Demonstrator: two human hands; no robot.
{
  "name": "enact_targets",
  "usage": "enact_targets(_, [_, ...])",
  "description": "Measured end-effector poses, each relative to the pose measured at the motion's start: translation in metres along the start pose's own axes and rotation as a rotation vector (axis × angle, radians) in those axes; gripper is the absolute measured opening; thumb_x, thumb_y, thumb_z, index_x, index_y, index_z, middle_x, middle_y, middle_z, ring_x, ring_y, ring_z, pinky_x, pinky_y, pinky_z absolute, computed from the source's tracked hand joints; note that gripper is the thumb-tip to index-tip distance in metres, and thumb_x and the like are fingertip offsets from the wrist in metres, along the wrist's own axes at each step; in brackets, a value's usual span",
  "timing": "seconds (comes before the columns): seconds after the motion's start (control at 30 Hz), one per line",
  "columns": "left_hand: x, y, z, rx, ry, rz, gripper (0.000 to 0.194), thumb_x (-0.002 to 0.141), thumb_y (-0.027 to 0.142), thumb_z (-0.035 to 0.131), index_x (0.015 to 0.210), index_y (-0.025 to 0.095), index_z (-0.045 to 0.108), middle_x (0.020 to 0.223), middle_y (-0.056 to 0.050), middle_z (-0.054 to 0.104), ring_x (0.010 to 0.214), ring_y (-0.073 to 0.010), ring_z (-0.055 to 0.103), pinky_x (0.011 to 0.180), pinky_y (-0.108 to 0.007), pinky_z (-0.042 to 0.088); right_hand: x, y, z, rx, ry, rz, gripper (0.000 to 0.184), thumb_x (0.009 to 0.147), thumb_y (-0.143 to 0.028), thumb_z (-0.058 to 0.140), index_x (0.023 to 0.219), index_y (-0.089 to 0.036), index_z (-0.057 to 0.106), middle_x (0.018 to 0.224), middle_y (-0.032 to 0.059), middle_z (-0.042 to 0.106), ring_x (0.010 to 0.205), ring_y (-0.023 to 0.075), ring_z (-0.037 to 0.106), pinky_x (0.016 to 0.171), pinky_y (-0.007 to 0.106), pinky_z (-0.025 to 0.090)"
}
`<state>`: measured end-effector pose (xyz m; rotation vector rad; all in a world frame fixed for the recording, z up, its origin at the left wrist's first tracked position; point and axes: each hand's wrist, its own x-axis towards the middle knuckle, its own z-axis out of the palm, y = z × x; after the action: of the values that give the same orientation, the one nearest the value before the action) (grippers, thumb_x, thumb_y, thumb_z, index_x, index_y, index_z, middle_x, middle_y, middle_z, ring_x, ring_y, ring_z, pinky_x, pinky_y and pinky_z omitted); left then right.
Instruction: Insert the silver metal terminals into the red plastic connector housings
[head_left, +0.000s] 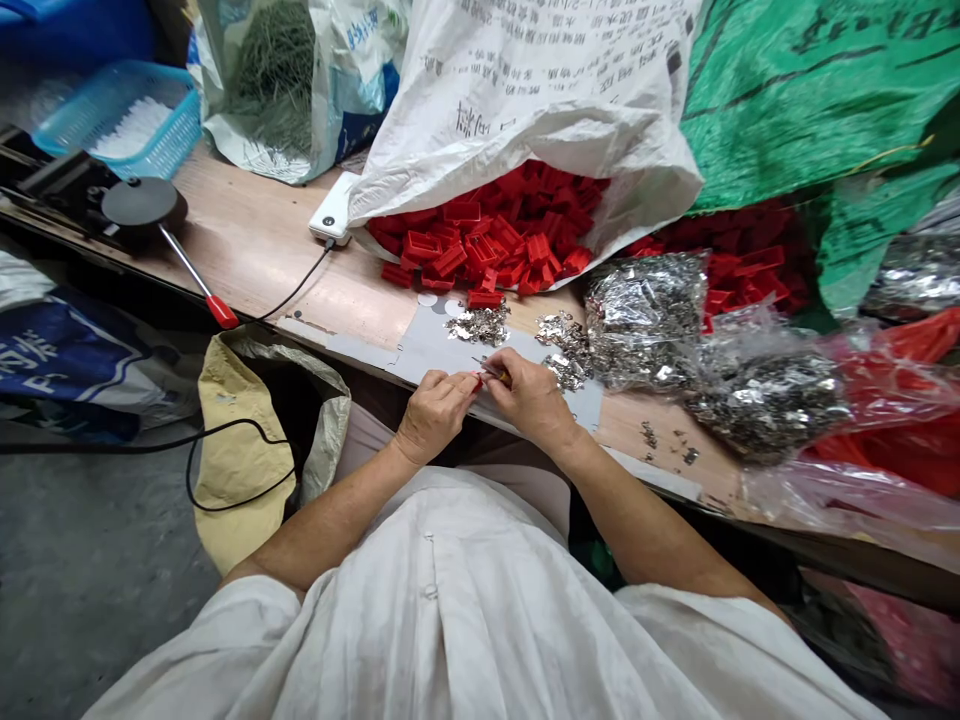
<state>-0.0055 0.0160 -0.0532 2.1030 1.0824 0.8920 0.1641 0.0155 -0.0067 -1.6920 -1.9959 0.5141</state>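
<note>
My left hand (435, 412) and my right hand (529, 395) meet at the table's front edge, fingers pinched together around a small red plastic part (478, 379). A thin metal piece shows at my right fingertips. Just beyond lies a little heap of shiny metal clips (480, 323) on a grey card (427, 345). Further back, a pile of red plastic parts (487, 245) spills from a white woven sack (525, 100).
Clear bags of metal clips (652, 315) sit to the right, beside red and green bags. A white power bank (334, 210) with a black cable, a blue basket (124, 115) and a red-handled tool (187, 270) lie at the left. An open yellow sack (240, 440) stands below the table edge.
</note>
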Motion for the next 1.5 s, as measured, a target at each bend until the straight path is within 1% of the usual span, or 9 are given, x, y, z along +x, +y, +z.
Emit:
enact_targets(0.1, [0.000,-0.002,-0.004,-0.002,-0.021,0.006,0.028,0.093,0.028,0.047,0.114,0.027,0.065,0.119,-0.009,0.067,0.102,-0.0236,0.061,0.097,-0.044,0.041,-0.007,0.004,-0.004,0.151,-0.037,0.077,0.018,0.091,-0.033,0.047,0.103,-0.022,0.056,0.082,0.0043,0.066,0.069,0.0177,0.057,0.068,0.029,0.041])
enact_targets(0.2, [0.002,-0.006,-0.012,0.003,-0.047,0.046,0.026,0.093,0.027,0.047,0.110,0.028,0.067,0.114,-0.008,0.069,0.098,-0.0221,0.061,0.096,-0.042,0.042,-0.013,0.008,-0.006,0.212,-0.145,0.080,0.027,0.098,-0.035,0.034,0.106,-0.022,0.056,0.075,0.0027,0.062,0.065,0.0165,0.056,0.068,0.028,0.041])
enact_targets(0.43, [0.005,-0.020,-0.022,0.098,-0.072,0.217,0.027,0.094,0.023,0.048,0.113,0.026,0.067,0.115,-0.007,0.069,0.098,-0.0198,0.060,0.093,-0.040,0.045,-0.007,0.012,-0.006,0.053,-0.324,-0.038,0.028,0.098,-0.032,0.034,0.097,-0.020,0.060,0.082,0.0050,0.065,0.073,0.0174,0.058,0.072,0.028,0.040])
enact_targets(0.57, [0.005,-0.024,-0.020,0.222,0.000,0.346,0.026,0.094,0.019,0.048,0.113,0.020,0.066,0.110,-0.006,0.071,0.095,-0.0171,0.060,0.088,-0.036,0.049,-0.004,0.014,-0.004,-0.044,-0.335,-0.088,0.029,0.099,-0.031,0.034,0.101,-0.021,0.061,0.089,0.0060,0.067,0.080,0.0180,0.060,0.072,0.027,0.039])
enact_targets(0.73, [0.006,-0.026,-0.019,0.278,0.026,0.420,0.025,0.093,0.015,0.050,0.113,0.019,0.064,0.111,-0.005,0.070,0.094,-0.0165,0.059,0.087,-0.034,0.049,-0.007,0.016,0.006,-0.157,-0.315,-0.097,0.030,0.100,-0.031,0.032,0.099,-0.020,0.060,0.090,0.0065,0.068,0.082,0.0179,0.061,0.070,0.026,0.038])
enact_targets(0.9, [0.008,-0.024,-0.020,0.240,0.041,0.415,0.023,0.092,0.016,0.052,0.113,0.018,0.062,0.107,-0.006,0.071,0.093,-0.0157,0.060,0.086,-0.034,0.049,-0.008,0.017,0.012,-0.253,-0.297,-0.091,0.031,0.101,-0.031,0.031,0.094,-0.021,0.059,0.085,0.0059,0.066,0.078,0.0172,0.059,0.066,0.026,0.035])
enact_targets(1.1, [0.010,-0.018,-0.024,0.198,0.049,0.368,0.028,0.093,0.022,0.053,0.120,0.015,0.055,0.099,-0.006,0.071,0.084,-0.0162,0.060,0.084,-0.033,0.050,-0.007,0.021,0.004,-0.122,-0.283,-0.150,0.027,0.100,-0.030,0.032,0.099,-0.021,0.058,0.087,0.0051,0.065,0.079,0.0169,0.059,0.068,0.026,0.038])
enact_targets(1.2, [0.010,-0.019,-0.026,0.203,0.056,0.354,0.032,0.092,0.024,0.054,0.123,0.015,0.053,0.096,-0.007,0.071,0.086,-0.0180,0.058,0.082,-0.033,0.051,-0.009,0.020,0.004,-0.151,-0.302,-0.172,0.028,0.100,-0.029,0.032,0.098,-0.021,0.059,0.091,0.0058,0.066,0.083,0.0173,0.059,0.069,0.026,0.037])
enact_targets(1.5, [0.010,-0.023,-0.024,0.204,0.055,0.370,0.032,0.092,0.022,0.053,0.123,0.016,0.052,0.095,-0.007,0.070,0.085,-0.0187,0.057,0.081,-0.035,0.052,-0.013,0.006,0.004,-0.333,-0.356,-0.061,0.029,0.100,-0.028,0.030,0.093,-0.022,0.057,0.083,0.0038,0.065,0.070,0.0159,0.058,0.058,0.027,0.029])
